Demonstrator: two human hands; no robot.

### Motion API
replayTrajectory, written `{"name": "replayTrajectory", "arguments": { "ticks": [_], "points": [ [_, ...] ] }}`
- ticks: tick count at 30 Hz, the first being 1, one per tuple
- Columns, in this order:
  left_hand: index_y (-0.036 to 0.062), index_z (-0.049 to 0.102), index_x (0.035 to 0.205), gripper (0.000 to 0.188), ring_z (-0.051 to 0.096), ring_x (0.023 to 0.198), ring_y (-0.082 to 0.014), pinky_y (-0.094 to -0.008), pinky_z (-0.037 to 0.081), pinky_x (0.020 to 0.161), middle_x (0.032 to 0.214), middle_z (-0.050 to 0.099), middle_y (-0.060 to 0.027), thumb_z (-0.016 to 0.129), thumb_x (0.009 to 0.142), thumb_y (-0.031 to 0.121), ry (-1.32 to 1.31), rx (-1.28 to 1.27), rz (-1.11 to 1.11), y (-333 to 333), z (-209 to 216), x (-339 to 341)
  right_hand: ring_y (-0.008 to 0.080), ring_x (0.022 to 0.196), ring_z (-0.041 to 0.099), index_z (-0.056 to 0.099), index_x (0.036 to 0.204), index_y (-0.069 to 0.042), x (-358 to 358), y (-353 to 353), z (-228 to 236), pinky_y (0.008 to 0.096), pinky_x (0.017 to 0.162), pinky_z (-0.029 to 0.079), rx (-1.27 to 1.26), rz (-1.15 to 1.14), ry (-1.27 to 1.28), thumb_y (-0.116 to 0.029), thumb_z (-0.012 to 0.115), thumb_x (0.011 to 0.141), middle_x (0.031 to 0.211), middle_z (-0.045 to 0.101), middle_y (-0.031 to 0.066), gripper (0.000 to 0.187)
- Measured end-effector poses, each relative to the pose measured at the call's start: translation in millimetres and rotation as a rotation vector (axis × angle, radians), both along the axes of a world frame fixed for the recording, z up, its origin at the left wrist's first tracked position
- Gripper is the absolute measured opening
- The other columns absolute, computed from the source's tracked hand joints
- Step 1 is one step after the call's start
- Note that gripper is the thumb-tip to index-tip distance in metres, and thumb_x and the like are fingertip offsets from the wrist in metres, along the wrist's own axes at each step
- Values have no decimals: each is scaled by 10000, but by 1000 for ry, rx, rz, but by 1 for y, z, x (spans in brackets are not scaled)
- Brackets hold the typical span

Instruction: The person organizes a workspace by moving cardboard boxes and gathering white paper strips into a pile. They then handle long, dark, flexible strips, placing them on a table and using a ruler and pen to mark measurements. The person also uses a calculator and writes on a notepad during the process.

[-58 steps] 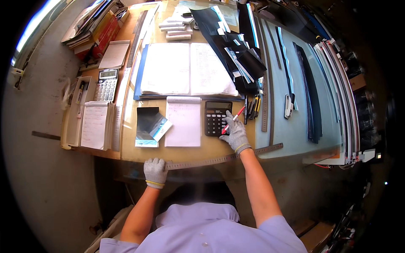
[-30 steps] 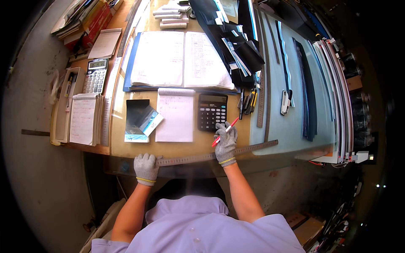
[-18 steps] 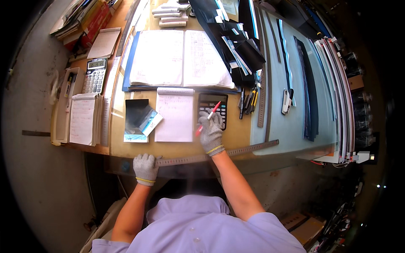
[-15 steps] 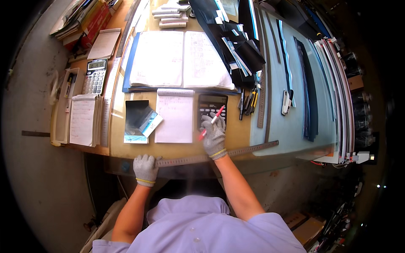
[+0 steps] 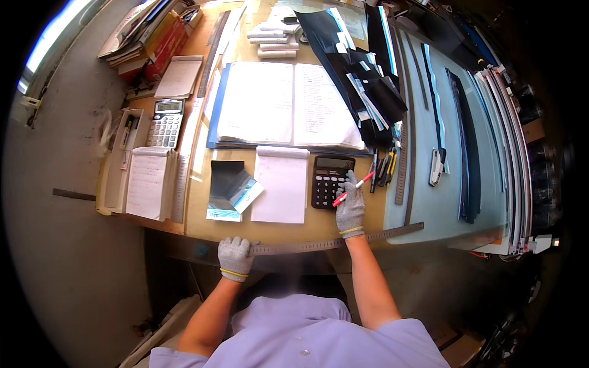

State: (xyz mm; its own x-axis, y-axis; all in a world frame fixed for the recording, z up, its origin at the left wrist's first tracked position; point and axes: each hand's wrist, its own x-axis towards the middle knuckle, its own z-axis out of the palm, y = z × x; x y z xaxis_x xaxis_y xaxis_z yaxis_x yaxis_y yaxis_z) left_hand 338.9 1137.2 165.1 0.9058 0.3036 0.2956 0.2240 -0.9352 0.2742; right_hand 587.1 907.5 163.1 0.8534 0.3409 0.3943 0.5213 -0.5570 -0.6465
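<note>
My right hand (image 5: 351,211), in a grey knit glove, is closed around a red-and-white pen (image 5: 359,186). It rests at the right edge of a black calculator (image 5: 331,178), fingertips by the keys. At the table's front edge, my gloved left hand (image 5: 235,256) curls its fingers around the left end of a long metal ruler (image 5: 300,247), which lies along that edge. Between the hands lies a white notepad (image 5: 280,187). Beside it are a dark sample sheet (image 5: 227,184) and a small blue-and-white piece (image 5: 246,193) overlapping it.
An open binder (image 5: 257,101) spreads behind the notepad. Dark strips (image 5: 362,80) pile up at the back right, near several pens and cutters (image 5: 386,167). A stapler (image 5: 437,167) lies on the right-hand glass. On the left stand a grey calculator (image 5: 165,126) and a notepad stack (image 5: 147,184).
My right hand has shifted from over the black calculator's keys to its right edge, uncovering most keys. The whole view has shifted, so the table appears farther right and lower. My left hand stays at the ruler's end.
</note>
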Motion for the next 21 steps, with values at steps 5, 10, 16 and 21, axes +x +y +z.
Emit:
{"name": "replayTrajectory", "arguments": {
  "ticks": [5, 10, 16, 21],
  "points": [
    [120, 556, 690, 192, 547, 666, -301, -434, 420, 607, 678, 521, -83, 733, 715, 192, 21, 30, -10, 4, -6, -4, 445, 1213, 539, 523, 1064, -47, 4, -1, -10, 485, 989, 463, -73, -6, -83, 76, 616, 769, 1352, 531, 268, 333],
    [126, 576, 693, 193, 544, 652, -290, -422, 423, 603, 667, 518, -77, 735, 724, 232, 15, 21, -15, 5, -3, -3, 310, 1065, 599, 554, 1046, -33, 6, -1, -16, 361, 857, 531, 121, -24, 174, 50, 597, 832, 1280, 586, 222, 234],
    [130, 582, 701, 155, 543, 652, -291, -427, 425, 611, 665, 520, -77, 726, 682, 183, 3, -16, -16, 5, 2, -1, 195, 892, 625, 594, 1016, -34, 9, -1, -8, 289, 738, 550, 588, -45, 525, 48, 557, 884, 1233, 624, 196, 159],
    [132, 586, 706, 149, 541, 650, -290, -424, 422, 612, 662, 522, -75, 727, 680, 176, 25, -10, -18, 6, 0, -2, 189, 810, 658, 608, 1040, -21, 15, -13, -1, 301, 665, 559, -2, 80, 129, 23, 556, 896, 1267, 620, 215, 159]
  ]
}}
